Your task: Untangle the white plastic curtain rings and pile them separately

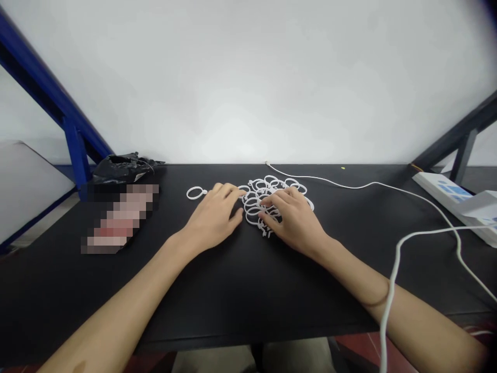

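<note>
A heap of thin white plastic rings (253,211) lies mid-table, the rings overlapping, some with small knobs or tails like looped cable ties. My right hand (297,220) rests over the right side of this heap, thumb and fingers apart, fingertips among the rings. My left hand (213,215) is at the heap's left edge, fingers stretched out and thumb spread, with its index fingertip by the nearest rings. One separate white ring (194,193) lies to the left, its knob close to my left hand's fingers. Neither hand visibly grips a ring.
The black table (240,300) ends at a pale wall. A white cable (396,259) hangs across my right forearm; a thinner cord (349,185) crosses the right side. At left are a crumpled black bag (120,168) and a pixelated item (124,220); a white box (454,199) is at right.
</note>
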Available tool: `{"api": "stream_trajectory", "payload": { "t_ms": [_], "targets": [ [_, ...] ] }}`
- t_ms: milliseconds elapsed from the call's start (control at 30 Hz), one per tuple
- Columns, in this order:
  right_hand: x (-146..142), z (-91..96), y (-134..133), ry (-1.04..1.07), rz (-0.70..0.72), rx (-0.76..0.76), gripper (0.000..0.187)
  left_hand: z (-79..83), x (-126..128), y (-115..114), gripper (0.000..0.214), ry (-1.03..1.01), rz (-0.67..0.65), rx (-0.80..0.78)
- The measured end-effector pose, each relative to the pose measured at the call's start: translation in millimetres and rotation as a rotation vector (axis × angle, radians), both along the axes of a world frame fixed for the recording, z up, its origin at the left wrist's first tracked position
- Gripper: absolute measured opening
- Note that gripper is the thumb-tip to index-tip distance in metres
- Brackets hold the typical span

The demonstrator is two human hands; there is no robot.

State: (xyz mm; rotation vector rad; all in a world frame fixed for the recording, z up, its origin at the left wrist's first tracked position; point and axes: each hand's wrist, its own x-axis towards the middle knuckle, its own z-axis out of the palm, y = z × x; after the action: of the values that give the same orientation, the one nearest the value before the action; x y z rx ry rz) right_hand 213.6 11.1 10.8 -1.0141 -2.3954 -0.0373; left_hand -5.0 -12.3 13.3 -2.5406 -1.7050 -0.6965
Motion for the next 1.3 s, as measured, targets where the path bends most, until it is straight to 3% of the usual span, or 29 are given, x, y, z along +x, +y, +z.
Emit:
{"api": "stream_trajectory", "payload": {
  "t_ms": [167, 367, 567, 700, 867, 1033, 1167, 1300],
  "targets": [
    [-1.1, -1.2, 0.7, 0.008, 0.036, -0.013, 0.008, -2.3, 14.3, -6.7, 0.037, 0.013, -0.096, -0.040],
    [-2.1, 4.6, -3.5, 0.084, 0.130, 0.082, 0.010, -2.1, 10.8, -6.6, 0.047, -0.035, -0.131, 0.003],
    [-2.9, 8.6, -7.2, 0.140, 0.216, 0.120, 0.011, -2.6, 8.4, -5.5, 0.039, -0.055, -0.189, 0.067],
    [-3.3, 7.8, -8.7, 0.212, 0.200, 0.057, 0.009, -1.4, 8.4, -5.8, 0.039, -0.084, -0.193, 0.111],
    [-3.0, 10.1, -11.5, 0.336, 0.181, -0.133, 0.002, 2.3, 10.4, -8.6, 0.039, -0.086, -0.235, 0.159],
    [-0.6, 14.5, -9.9, 0.404, 0.224, -0.280, 0.010, 2.5, 9.7, -9.6, 0.038, -0.097, -0.279, 0.158],
    [0.7, 15.2, -8.4, 0.397, 0.216, -0.306, 0.011, 2.2, 9.4, -9.7, 0.036, -0.095, -0.307, 0.160],
    [-0.6, 12.1, -8.1, 0.349, 0.185, -0.262, 0.003, 4.7, 9.2, -8.9, 0.035, -0.073, -0.252, 0.127]
  ]
}}
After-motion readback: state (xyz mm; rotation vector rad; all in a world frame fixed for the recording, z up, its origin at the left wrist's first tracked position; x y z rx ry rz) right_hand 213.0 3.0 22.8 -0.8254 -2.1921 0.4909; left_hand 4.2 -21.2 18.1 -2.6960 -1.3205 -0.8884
